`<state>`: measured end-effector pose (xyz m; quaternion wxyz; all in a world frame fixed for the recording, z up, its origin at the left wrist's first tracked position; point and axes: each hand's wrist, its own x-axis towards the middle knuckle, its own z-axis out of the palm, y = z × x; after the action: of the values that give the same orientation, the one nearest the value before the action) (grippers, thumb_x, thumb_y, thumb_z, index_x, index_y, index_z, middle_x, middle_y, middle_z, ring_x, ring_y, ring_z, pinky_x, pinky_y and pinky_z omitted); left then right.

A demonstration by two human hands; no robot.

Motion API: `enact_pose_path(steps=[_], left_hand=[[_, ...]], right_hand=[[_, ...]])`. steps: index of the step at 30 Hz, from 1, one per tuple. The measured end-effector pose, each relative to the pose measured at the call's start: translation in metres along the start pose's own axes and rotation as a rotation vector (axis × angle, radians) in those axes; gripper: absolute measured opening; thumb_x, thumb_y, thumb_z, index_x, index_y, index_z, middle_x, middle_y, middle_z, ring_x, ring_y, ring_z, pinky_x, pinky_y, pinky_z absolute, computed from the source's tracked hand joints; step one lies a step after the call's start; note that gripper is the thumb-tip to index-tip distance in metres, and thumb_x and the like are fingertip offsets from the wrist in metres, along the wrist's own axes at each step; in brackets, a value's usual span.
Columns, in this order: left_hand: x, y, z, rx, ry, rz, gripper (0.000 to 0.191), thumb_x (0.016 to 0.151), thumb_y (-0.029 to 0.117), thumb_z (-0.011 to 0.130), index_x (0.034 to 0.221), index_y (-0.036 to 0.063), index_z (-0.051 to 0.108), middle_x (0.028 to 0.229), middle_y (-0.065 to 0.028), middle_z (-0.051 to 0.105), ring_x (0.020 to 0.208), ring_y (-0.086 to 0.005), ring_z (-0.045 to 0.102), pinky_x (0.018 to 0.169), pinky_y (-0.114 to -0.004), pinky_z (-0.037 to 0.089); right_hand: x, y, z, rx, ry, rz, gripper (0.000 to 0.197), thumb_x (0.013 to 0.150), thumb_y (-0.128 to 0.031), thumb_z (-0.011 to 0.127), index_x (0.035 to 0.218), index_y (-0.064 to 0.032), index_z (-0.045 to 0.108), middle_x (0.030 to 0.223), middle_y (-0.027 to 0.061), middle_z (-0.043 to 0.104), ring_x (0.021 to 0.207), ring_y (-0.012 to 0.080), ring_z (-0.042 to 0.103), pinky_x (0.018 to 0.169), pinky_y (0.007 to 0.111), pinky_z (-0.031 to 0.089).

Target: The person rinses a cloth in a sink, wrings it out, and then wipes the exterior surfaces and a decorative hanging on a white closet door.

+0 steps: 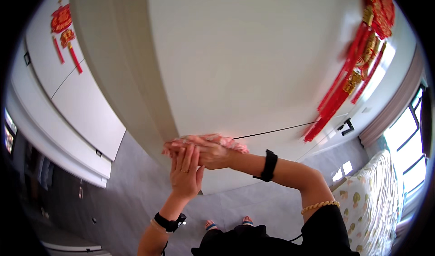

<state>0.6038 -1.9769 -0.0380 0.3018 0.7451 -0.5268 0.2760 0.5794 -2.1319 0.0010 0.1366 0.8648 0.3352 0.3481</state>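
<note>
A crumpled pink patterned cloth [238,144] lies pressed against the pale door panel [238,62], at its left edge beside the beige door frame [136,69]. My right hand [214,155] is spread over this cloth and holds it to the panel. From below, my left hand [185,177] reaches up with its fingers close together, laid over the fingertips of my right hand. Whether the left fingers also grip the cloth is hidden. A thin dark line [275,130] crosses the panel just right of the cloth.
Red and gold tasselled ornaments [360,58] hang at the right. Another red ornament [62,19] hangs on a white door at left. A black door handle [346,127] juts out at right. A bed with leaf-patterned bedding [357,198] stands by the window. Grey floor [136,194] lies below.
</note>
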Motion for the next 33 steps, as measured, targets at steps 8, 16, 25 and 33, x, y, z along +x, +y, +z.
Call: enact_pose_path(steps=[8,16,25,33], left_hand=[[0.01,0.037,0.021,0.026,0.038,-0.075,0.06,0.086,0.026,0.047,0.131,-0.009,0.026,0.136,-0.0259,0.026,0.126,-0.0446,0.023,0.103,-0.051,0.019],[0.065,0.115,0.054,0.071,0.055,-0.042,0.059,0.087,0.019,0.042,0.134,-0.0077,0.018,0.14,-0.0264,0.017,0.129,-0.0432,0.017,0.104,-0.051,0.013],[0.149,0.215,0.054,0.161,0.308,-0.019,0.039,0.082,0.018,0.052,0.114,-0.0044,0.047,0.118,-0.0193,0.042,0.108,-0.0342,0.036,0.094,-0.046,0.025],[0.224,0.289,0.05,-0.08,0.343,-0.092,0.025,0.08,0.013,0.058,0.102,0.0002,0.054,0.094,-0.0132,0.053,0.088,-0.0293,0.044,0.081,-0.041,0.032]], right_hand=[[-0.016,0.016,-0.027,0.175,-0.195,-0.035,0.063,0.075,-0.02,0.048,0.135,-0.0095,0.031,0.145,0.0032,0.02,0.135,0.0186,0.009,0.111,0.04,-0.002],[-0.081,0.052,-0.071,-0.081,-0.008,-0.054,0.057,0.078,-0.031,0.045,0.131,-0.0113,0.037,0.144,0.0031,0.02,0.134,0.0183,0.014,0.111,0.039,0.005],[-0.135,0.094,-0.148,0.265,0.241,0.116,0.045,0.082,-0.023,0.048,0.124,-0.0082,0.044,0.132,0.008,0.04,0.125,0.022,0.033,0.104,0.037,0.027],[-0.185,0.087,-0.125,0.45,0.18,0.231,0.053,0.083,-0.023,0.049,0.132,-0.0097,0.034,0.139,0.0076,0.029,0.129,0.0213,0.027,0.108,0.037,0.018]])
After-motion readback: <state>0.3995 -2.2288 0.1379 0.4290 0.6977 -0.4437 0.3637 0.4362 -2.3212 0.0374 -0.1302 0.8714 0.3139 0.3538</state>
